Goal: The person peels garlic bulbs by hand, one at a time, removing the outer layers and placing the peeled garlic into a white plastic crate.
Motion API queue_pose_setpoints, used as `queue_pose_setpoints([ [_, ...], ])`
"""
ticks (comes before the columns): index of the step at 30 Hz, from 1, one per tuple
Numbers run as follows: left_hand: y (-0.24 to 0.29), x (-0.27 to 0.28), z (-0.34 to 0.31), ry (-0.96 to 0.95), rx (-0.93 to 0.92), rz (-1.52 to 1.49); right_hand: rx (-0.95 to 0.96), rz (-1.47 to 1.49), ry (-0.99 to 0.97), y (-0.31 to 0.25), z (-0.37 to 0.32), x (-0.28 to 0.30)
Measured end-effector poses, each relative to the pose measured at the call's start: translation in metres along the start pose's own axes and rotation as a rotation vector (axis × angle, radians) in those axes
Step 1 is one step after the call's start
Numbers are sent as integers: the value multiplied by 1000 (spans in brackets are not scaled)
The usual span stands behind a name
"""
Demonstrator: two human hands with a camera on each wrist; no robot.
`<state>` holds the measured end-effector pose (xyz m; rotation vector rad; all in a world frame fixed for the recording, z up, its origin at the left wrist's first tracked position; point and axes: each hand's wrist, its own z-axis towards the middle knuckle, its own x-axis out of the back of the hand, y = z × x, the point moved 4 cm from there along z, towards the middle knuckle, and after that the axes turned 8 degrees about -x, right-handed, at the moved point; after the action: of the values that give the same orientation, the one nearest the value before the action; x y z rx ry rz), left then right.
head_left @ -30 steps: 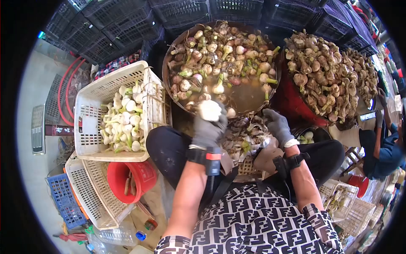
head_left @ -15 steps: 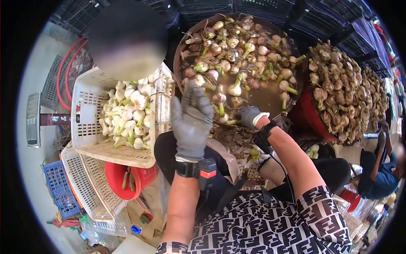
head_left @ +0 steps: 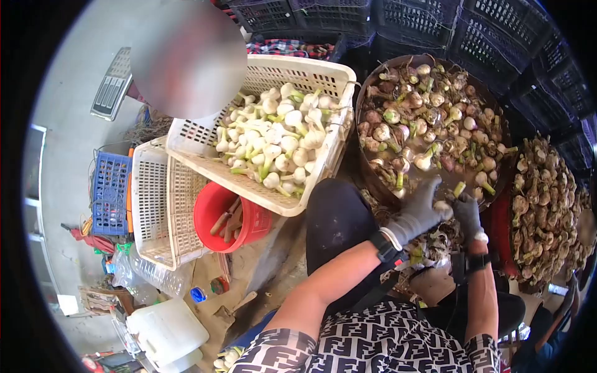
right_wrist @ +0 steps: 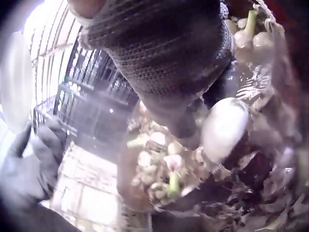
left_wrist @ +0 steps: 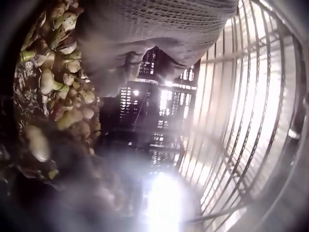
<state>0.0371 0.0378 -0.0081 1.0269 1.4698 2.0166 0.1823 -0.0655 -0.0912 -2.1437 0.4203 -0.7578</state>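
Observation:
My gloved right hand (head_left: 467, 214) holds a garlic bulb (right_wrist: 224, 130) over the near rim of a round tub (head_left: 364, 146). The bulb's pale round end shows in the right wrist view, beyond the glove. Close beside it in the head view is my gloved left hand (head_left: 418, 217), fingers extended toward the tub and nothing gripped. The right wrist view shows that hand's fingers spread. Muddy water and many unpeeled garlic bulbs (head_left: 429, 115) with green stems fill the tub. Dry peelings (head_left: 444, 239) lie below the hands, between the knees.
To the left stands a white crate (head_left: 249, 174) with cleaned garlic (head_left: 270, 140). A red bucket (head_left: 252, 227) holding tools sits in front of it. At right, a heap of brown garlic (head_left: 547, 217) rises from a red container. Black crates (head_left: 416, 28) line the back.
The left hand carried a white bulb, let it go near the white crate, and came back right to the tub. The right hand has picked up a garlic bulb. The head view has turned left.

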Motion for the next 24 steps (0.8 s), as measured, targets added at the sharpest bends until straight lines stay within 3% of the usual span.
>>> queue_pose_setpoints([
  [1, 1, -10, -7, 0, -119, 246, -29, 189, -41, 5, -10, -2],
  [2, -1, -19, -13, 6, -126, 255, -58, 379, -84, 6, -19, -5],
  [3, -6, -30, -19, -125, -34, 246, -94, 564, -120, -15, -46, -13],
  [4, -14, -39, -24, -257, 58, 236, -112, 583, -182, -9, -50, -14],
  [6, -16, -40, -30, -270, 16, 149, -124, 606, -240, 1, -56, -12],
  [7, -17, -43, -32, -291, -20, 49, 33, 284, -160, 3, -59, -6],
  [8, -16, -42, -36, -232, -165, 164, 174, -43, -70, 3, -66, 0],
  [9, -11, -38, -35, -263, -170, 99, 215, -115, -17, -17, -81, 1],
  [11, -4, -33, -36, -260, -237, 86, 708, -413, 133, -32, -96, 5],
  [13, -2, -33, -35, -285, -243, 24, 555, -205, 27, -24, -96, 9],
  [15, 5, -29, -33, -265, -325, 63, 840, -398, 137, -32, -104, 11],
  [17, 5, -28, -33, -292, -327, 71, 817, -400, 107, -33, -107, 11],
  [19, 6, -28, -32, -307, -302, 63, 419, -94, -3, -27, -106, 10],
  [23, 9, -24, -30, -326, -260, 119, 519, -216, 43, -30, -109, 13],
  [24, 7, -24, -29, -309, -180, 0, 549, -246, 61, -28, -108, 13],
])
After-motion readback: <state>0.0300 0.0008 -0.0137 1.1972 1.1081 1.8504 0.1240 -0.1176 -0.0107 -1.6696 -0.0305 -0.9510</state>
